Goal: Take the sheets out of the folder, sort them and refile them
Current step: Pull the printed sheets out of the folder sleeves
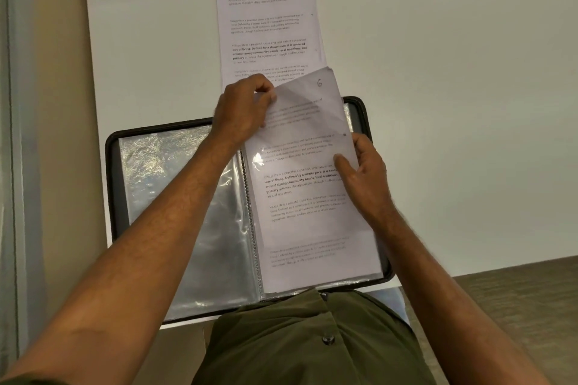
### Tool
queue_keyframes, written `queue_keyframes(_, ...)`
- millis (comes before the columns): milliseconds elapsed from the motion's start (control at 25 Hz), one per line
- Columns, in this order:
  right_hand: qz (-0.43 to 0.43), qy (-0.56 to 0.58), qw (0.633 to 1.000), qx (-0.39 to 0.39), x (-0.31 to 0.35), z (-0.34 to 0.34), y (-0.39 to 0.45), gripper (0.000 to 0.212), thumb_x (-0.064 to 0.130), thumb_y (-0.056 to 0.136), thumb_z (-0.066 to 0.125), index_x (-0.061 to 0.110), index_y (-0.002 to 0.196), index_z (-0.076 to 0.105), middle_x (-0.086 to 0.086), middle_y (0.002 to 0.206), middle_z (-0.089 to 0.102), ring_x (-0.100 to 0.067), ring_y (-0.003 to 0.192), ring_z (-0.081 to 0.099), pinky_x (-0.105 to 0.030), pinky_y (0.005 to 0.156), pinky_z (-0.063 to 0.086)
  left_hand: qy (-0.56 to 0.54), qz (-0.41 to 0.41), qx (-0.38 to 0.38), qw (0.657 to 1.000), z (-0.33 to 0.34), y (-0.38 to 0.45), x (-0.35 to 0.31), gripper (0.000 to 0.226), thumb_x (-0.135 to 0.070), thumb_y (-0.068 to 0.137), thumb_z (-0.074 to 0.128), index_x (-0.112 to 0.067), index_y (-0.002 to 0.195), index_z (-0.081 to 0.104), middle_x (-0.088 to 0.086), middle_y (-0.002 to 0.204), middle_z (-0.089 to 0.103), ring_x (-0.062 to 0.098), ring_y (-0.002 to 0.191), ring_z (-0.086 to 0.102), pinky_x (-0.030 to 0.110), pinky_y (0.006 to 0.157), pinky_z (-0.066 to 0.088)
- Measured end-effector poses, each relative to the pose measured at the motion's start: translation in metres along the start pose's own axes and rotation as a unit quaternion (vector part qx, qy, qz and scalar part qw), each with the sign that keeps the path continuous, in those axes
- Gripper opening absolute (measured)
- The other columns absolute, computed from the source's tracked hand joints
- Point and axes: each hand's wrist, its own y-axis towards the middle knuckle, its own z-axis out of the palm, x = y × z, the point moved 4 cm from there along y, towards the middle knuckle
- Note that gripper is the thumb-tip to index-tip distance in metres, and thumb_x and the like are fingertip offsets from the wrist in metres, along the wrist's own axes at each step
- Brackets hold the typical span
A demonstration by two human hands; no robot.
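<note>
Your left hand [242, 106] pinches the top left corner of the sheet [308, 122] marked 6, fingers curled round its edge, while your right hand [364, 170] grips the right edge of the sleeve [312, 228], thumb pressed flat on its front. That sheet stands partly out of the sleeve's top, over the right half of the open folder [175, 197], which lies on the white table [438, 103]. Its upper corner just overlaps the near end of the stack [266, 25] lying beyond the folder. The risk, as I judge it, is a crease or tear: you hold the sheet by one corner only, so a pull off the sleeve's line could jam it against the plastic and buckle it, and it already bows near your left fingers. A second sheet seems to sit behind it in the sleeve; friction could drag that one along unnoticed. Sliding the 6 forward may also nudge the stack askew. Count: one folder, one sheet in hand, one stack topped by a sheet marked 7; how many sheets it holds you cannot tell.
</note>
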Motion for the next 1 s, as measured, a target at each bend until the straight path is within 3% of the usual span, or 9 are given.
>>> queue_keyframes(320,0.04,-0.017,0.999,0.019,-0.016,-0.004,-0.001,0.028,0.016,0.105,0.06,0.026,0.13,0.056,0.02,0.118,0.066,0.009,0.1,0.067,-0.012,0.072,0.057,-0.178,0.007,-0.112,0.978,-0.022,0.029,-0.019,0.007,-0.021,0.101,0.063,-0.017,0.101,0.069,-0.007,0.098,0.072,0.01,0.073,0.076,0.043,0.069,0.064)
queue_keyframes(520,0.062,-0.017,0.998,-0.007,-0.032,-0.007,0.004,0.021,0.017,0.106,0.056,0.027,0.123,0.064,0.012,0.116,0.072,-0.005,0.1,0.072,-0.024,0.079,0.062,-0.246,0.027,-0.105,0.963,-0.025,0.033,-0.015,0.01,-0.015,0.101,0.063,-0.018,0.108,0.069,-0.007,0.115,0.069,0.02,0.093,0.074,0.048,0.08,0.063)
queue_keyframes(600,0.07,-0.019,0.997,-0.014,-0.036,-0.007,0.007,0.019,0.018,0.106,0.056,0.024,0.121,0.065,0.008,0.114,0.073,-0.01,0.1,0.072,-0.03,0.082,0.063,-0.212,0.035,-0.115,0.97,-0.025,0.028,-0.003,0.023,-0.019,0.099,0.064,-0.026,0.121,0.066,-0.005,0.128,0.061,0.011,0.101,0.068,0.043,0.086,0.062)
queue_keyframes(680,0.078,-0.015,0.997,-0.011,-0.038,-0.006,0.008,0.019,0.019,0.106,0.057,0.025,0.123,0.066,0.006,0.115,0.073,-0.011,0.098,0.073,-0.031,0.082,0.064,-0.187,-0.003,-0.127,0.974,-0.024,0.022,0.012,0.04,-0.017,0.099,0.066,-0.028,0.136,0.056,-0.006,0.136,0.053,-0.002,0.095,0.061,0.025,0.085,0.058)
queue_keyframes(760,0.086,-0.007,0.996,-0.008,-0.04,-0.005,0.009,0.021,0.02,0.105,0.058,0.024,0.124,0.066,0.005,0.115,0.074,-0.013,0.099,0.074,-0.033,0.083,0.064,-0.185,-0.065,-0.097,0.976,-0.02,0.015,0.026,0.057,-0.013,0.098,0.068,-0.026,0.147,0.043,-0.006,0.136,0.049,-0.001,0.092,0.058,0.013,0.078,0.052)
queue_keyframes(800,0.088,-0.007,0.996,-0.007,-0.04,-0.005,0.01,0.021,0.02,0.105,0.058,0.024,0.124,0.066,0.005,0.115,0.074,-0.014,0.099,0.074,-0.034,0.084,0.064,-0.191,-0.088,-0.066,0.975,-0.016,0.011,0.033,0.062,-0.012,0.097,0.068,-0.025,0.15,0.039,-0.006,0.134,0.05,0.001,0.093,0.059,0.014,0.08,0.051)
queue_keyframes(880,0.091,-0.011,0.996,-0.01,-0.041,-0.004,0.011,0.02,0.022,0.106,0.057,0.024,0.124,0.066,0.004,0.116,0.074,-0.016,0.101,0.073,-0.033,0.084,0.062,-0.205,-0.104,-0.002,0.973,-0.01,0.006,0.047,0.055,-0.011,0.098,0.068,-0.022,0.146,0.046,-0.002,0.124,0.062,0.008,0.099,0.064,0.023,0.09,0.054)
queue_keyframes(1000,0.093,-0.008,0.996,-0.011,-0.041,-0.003,0.011,0.021,0.022,0.107,0.057,0.025,0.125,0.067,0.005,0.116,0.074,-0.015,0.101,0.073,-0.029,0.082,0.061,-0.176,-0.09,0.044,0.979,-0.008,0.003,0.058,0.015,-0.011,0.096,0.069,-0.017,0.11,0.071,0.008,0.1,0.075,0.018,0.091,0.069,0.039,0.095,0.056)
